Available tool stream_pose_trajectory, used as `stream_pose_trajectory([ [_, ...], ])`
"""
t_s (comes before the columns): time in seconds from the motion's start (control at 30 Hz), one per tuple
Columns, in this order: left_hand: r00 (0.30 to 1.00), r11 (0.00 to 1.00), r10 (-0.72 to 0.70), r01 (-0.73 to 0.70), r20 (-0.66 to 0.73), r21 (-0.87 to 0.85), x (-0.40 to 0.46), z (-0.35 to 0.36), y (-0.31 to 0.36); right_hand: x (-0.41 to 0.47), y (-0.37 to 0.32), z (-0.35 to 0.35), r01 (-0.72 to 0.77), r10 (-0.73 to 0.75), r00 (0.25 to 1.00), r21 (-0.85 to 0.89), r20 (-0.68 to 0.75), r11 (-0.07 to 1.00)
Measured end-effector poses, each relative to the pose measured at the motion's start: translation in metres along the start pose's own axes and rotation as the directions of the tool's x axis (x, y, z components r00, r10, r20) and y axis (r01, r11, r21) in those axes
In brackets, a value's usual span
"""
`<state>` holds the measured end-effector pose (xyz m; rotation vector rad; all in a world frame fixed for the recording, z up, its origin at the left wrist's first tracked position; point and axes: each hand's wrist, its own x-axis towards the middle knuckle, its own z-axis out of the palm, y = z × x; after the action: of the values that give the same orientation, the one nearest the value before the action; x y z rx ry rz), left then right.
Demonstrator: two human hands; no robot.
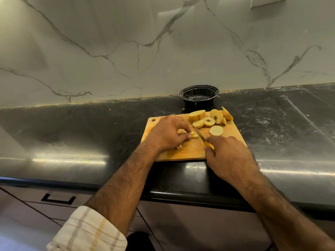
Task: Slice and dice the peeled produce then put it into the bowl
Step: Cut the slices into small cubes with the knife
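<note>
**Slicing fruit on a cutting board beside a black bowl**

A wooden cutting board (pixel 192 151) is shown lying on a dark table (pixel 90 127), its near edge close to the table's front edge. At the middle of the board a small stack of fruit strips (pixel 194 135) is pinned down by the left hand (pixel 167 133), whose fingers (pixel 183 125) are curled over the strips with the thumb pressed against their near side. A knife (pixel 200 136) with a yellow handle is gripped by the right hand (pixel 230 156); its fingers are wrapped closed round the handle, and the blade is set against the strips just right of the left thumb. Toward the board's far right corner a cluster of fruit slices (pixel 210 117) is gathered, some showing seed cores, with one round slice (pixel 216 130) lying flat just nearer than the cluster. A few cut pieces (pixel 178 147) are partly visible beneath the left hand. Beyond the board's far edge, against the marble wall (pixel 126 51), a black bowl (pixel 199 96) is placed upright. A checked sleeve (pixel 87 230) is rolled up on the left forearm.
</note>
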<state>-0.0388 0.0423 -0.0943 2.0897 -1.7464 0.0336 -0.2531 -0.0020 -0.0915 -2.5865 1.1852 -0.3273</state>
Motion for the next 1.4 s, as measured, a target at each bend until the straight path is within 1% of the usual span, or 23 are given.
stream_pose_trajectory([
  [0.07,0.996,0.986,0.089,-0.088,-0.004,0.140,0.000,0.001,0.000,0.000,0.000,0.002,-0.015,0.015,1.000,-0.006,-0.011,1.000],
  [0.1,0.993,0.979,0.115,-0.113,-0.001,0.169,-0.001,0.002,0.000,0.000,0.001,0.002,-0.024,0.024,1.000,-0.008,-0.013,1.000],
  [0.17,0.990,0.974,0.144,-0.141,-0.003,0.179,-0.002,0.002,0.000,0.000,0.001,0.002,-0.038,0.037,0.999,-0.007,-0.008,0.999],
  [0.23,0.987,0.976,0.163,-0.160,-0.011,0.149,-0.004,0.002,0.000,0.000,0.001,0.003,-0.042,0.042,0.999,-0.004,-0.007,0.999],
  [0.37,0.987,0.980,0.156,-0.161,0.044,0.116,-0.006,0.002,0.002,0.001,0.002,0.004,-0.044,0.044,0.999,-0.008,-0.005,0.999],
  [0.43,0.987,0.980,0.153,-0.157,0.042,0.126,-0.006,0.002,0.004,0.001,0.002,0.004,-0.045,0.045,0.999,-0.004,-0.005,0.999],
  [0.63,0.993,0.957,0.120,-0.118,0.010,0.265,-0.003,0.000,0.003,-0.002,0.004,0.004,-0.042,0.042,0.999,0.016,-0.014,0.999],
  [0.7,0.991,0.968,0.125,-0.109,-0.055,0.224,-0.004,0.001,0.000,-0.003,0.005,0.003,-0.042,0.043,0.999,0.026,-0.019,0.999],
  [0.73,0.988,0.981,0.129,-0.114,-0.084,0.158,-0.006,0.001,0.000,-0.003,0.005,0.004,-0.043,0.043,0.999,0.031,-0.019,0.999],
  [0.77,0.988,0.989,0.130,-0.124,-0.081,0.077,-0.008,0.000,0.001,-0.003,0.006,0.004,-0.044,0.045,0.999,0.034,-0.019,0.998],
  [0.8,0.990,0.991,0.133,-0.132,-0.036,0.010,-0.010,0.000,0.003,-0.003,0.006,0.004,-0.044,0.045,0.999,0.035,-0.019,0.998],
  [0.83,0.990,0.991,0.137,-0.137,0.032,-0.010,-0.013,0.000,0.006,-0.003,0.006,0.004,-0.042,0.043,0.999,0.035,-0.021,0.999],
  [0.87,0.987,0.990,0.135,-0.137,0.087,0.012,-0.014,0.000,0.009,-0.003,0.006,0.004,-0.039,0.040,0.999,0.032,-0.024,0.999],
  [0.9,0.987,0.990,0.125,-0.130,0.104,0.048,-0.015,0.003,0.010,-0.003,0.006,0.004,-0.037,0.038,0.999,0.028,-0.025,0.999],
  [0.93,0.991,0.991,0.105,-0.112,0.081,0.075,-0.015,0.005,0.011,-0.004,0.006,0.004,-0.036,0.036,0.999,0.025,-0.026,0.999],
  [1.0,0.999,0.995,0.051,-0.050,-0.008,0.089,-0.015,0.008,0.010,-0.005,0.005,0.003,-0.036,0.037,0.999,0.025,-0.029,0.999],
  [1.07,0.999,0.995,-0.029,0.033,-0.041,0.099,-0.014,0.007,0.010,-0.007,0.006,0.003,-0.035,0.036,0.999,0.029,-0.039,0.999],
  [1.17,0.989,0.980,-0.144,0.140,0.016,0.142,-0.009,0.003,0.011,-0.010,0.007,0.002,-0.033,0.034,0.999,0.030,-0.035,0.999],
  [1.27,0.978,0.974,-0.190,0.178,0.080,0.138,-0.005,0.003,0.011,-0.009,0.001,0.001,-0.034,0.034,0.999,0.019,-0.023,0.999],
  [1.33,0.978,0.972,-0.194,0.181,0.075,0.151,-0.005,0.004,0.011,-0.006,-0.006,0.001,-0.022,0.022,1.000,0.003,0.008,1.000],
  [1.4,0.981,0.969,-0.188,0.179,0.038,0.173,-0.006,0.004,0.011,-0.001,-0.014,0.003,-0.003,0.004,0.998,-0.009,0.059,1.000],
])
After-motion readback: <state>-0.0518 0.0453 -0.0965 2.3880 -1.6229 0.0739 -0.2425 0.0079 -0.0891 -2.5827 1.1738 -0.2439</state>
